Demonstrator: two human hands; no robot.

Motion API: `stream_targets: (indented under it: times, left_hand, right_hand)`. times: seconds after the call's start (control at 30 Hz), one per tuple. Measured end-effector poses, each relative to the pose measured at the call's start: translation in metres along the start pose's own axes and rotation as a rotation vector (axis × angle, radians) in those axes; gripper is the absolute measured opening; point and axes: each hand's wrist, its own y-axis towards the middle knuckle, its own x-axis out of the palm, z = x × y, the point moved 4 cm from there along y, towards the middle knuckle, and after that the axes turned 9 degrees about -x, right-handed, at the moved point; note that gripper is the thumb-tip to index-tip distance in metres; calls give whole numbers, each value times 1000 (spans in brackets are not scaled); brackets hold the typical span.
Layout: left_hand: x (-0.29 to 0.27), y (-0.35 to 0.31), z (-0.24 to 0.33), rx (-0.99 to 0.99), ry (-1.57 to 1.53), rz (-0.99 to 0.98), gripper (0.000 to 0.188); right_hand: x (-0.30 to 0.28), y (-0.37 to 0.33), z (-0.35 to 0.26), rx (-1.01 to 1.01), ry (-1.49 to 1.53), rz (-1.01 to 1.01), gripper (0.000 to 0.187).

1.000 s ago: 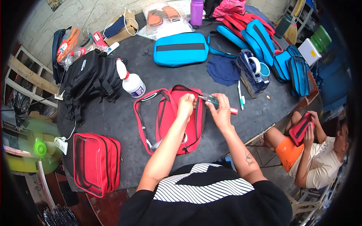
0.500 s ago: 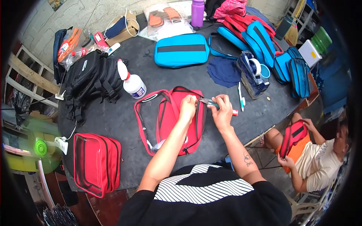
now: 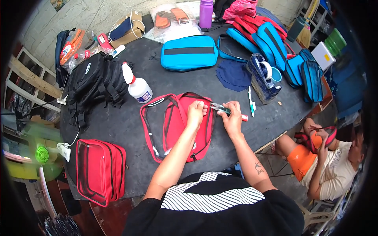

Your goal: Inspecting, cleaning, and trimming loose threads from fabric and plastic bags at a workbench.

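In front of me an opened red bag [image 3: 175, 134] with dark zippers and a see-through panel lies on the dark table. My left hand [image 3: 197, 113] is curled closed above the bag's right part; whatever is between its fingers is too small to make out. My right hand [image 3: 232, 118] grips a pair of thread snips [image 3: 221, 109] with dark green handles. Their blades are spread and point left toward my left hand, close beside the bag's right edge. A small red-and-white item [image 3: 244, 118] lies by my right hand.
A white spray bottle [image 3: 140, 89] and a black backpack [image 3: 92, 80] stand left. Another red bag [image 3: 101, 171] sits at the near-left edge. Blue pouches [image 3: 189, 53], navy cloth [image 3: 233, 74] and a toothbrush [image 3: 251, 101] lie farther off. A seated person [image 3: 328, 165] handles a red pouch at right.
The snips' blades have spread and drawn slightly away from my left hand, whose fingers have turned a little. At right, the seated person has raised and turned the red pouch.
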Motion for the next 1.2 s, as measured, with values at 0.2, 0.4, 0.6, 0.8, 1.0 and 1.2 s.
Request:
stream_targets:
  times: [0.2, 0.4, 0.6, 0.8, 1.0, 1.2]
  left_hand:
    - [8, -17, 28, 498, 481, 105, 7]
    - [28, -21, 19, 882, 1168, 129, 14]
    - [38, -19, 19, 1030, 1409, 209, 6]
    - [5, 9, 13, 622, 835, 184, 3]
    - [-13, 36, -1, 205, 427, -73, 10]
    - [-11, 30, 1, 94, 301, -174, 12]
  right_hand:
    - [-8, 0, 12, 79, -40, 48, 29]
    - [-9, -4, 17, 213, -57, -3, 28]
    - [-10, -3, 15, 220, -103, -40, 28]
    - [-10, -2, 6, 133, -6, -31, 27]
    - [10, 2, -10, -27, -56, -88, 26]
    - [8, 2, -11, -26, -86, -127, 25]
